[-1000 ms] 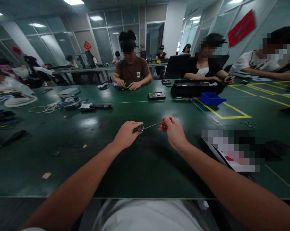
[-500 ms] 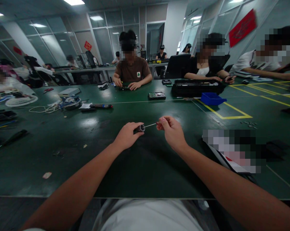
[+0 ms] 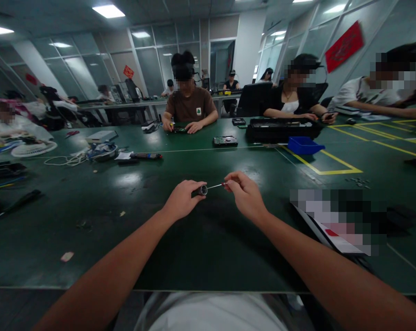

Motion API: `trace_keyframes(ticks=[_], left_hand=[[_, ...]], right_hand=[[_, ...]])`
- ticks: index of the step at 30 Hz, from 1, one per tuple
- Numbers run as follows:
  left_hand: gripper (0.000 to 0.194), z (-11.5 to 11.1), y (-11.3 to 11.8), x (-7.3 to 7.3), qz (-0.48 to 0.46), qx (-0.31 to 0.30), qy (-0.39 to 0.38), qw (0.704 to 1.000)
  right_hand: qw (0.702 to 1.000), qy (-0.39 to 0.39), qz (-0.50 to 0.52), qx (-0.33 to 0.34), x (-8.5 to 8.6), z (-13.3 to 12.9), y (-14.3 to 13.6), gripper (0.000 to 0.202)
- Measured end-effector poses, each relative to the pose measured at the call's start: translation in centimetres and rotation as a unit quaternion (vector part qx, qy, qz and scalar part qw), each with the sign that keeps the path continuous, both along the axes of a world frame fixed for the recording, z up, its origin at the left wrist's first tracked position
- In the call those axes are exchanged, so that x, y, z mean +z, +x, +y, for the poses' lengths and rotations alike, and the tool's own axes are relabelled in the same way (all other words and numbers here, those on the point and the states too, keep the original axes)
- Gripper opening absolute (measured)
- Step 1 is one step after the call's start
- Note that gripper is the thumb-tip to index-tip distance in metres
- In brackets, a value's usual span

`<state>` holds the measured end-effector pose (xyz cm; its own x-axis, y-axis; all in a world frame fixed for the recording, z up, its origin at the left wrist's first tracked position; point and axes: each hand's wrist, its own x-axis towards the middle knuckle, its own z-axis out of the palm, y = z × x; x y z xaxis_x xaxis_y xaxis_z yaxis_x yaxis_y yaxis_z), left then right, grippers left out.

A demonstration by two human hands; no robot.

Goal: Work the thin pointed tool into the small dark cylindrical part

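Note:
Closed around a short dark cylinder (image 3: 203, 190) with a pale ring at its open end, my left hand (image 3: 182, 198) hovers above the green table. What the cylinder is I cannot make out; its back part is hidden by my fingers. My right hand (image 3: 245, 195) pinches the reddish end of a thin metal rod (image 3: 215, 186), perhaps a small screwdriver, whose handle is mostly covered. The rod's other tip reaches the cylinder's ringed end; whether it goes inside cannot be told.
Across the green table (image 3: 211, 248), a person in a brown shirt (image 3: 191, 108) handles a circuit board. A hard drive (image 3: 225, 141), a long black casing (image 3: 284, 128) and a blue bin (image 3: 304, 145) stand ahead. Cables (image 3: 70, 156) lie left, screws (image 3: 357, 182) right.
The view has tilted up slightly, so everything sits lower. My right fingers have shifted a little around the reddish end, which shows more now. My left hand keeps its hold.

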<state>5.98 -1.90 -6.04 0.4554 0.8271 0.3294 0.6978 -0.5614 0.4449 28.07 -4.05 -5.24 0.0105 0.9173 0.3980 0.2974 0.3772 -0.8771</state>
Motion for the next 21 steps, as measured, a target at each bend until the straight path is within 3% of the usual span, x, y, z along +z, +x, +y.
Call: trace_keyframes(ticks=[4,10,16,21], left_hand=[[0.040,-0.06,0.05,0.02,-0.002,-0.004,0.001,1.000],[0.041,-0.22,0.06,0.41,-0.013,0.014,-0.007,1.000],[0.040,-0.03,-0.07,0.28,-0.012,0.019,-0.017,1.000],[0.042,0.09,0.02,0.02,-0.022,0.026,-0.029,0.999]], right_hand=[[0.999,-0.013,-0.040,-0.029,0.11,0.06,0.06,0.033],[1.000,-0.005,0.019,-0.002,-0.59,0.34,-0.03,0.022],[1.000,-0.007,-0.009,-0.003,-0.66,0.12,-0.16,0.026],[0.995,-0.005,0.100,0.000,-0.32,0.26,-0.76,0.018]])
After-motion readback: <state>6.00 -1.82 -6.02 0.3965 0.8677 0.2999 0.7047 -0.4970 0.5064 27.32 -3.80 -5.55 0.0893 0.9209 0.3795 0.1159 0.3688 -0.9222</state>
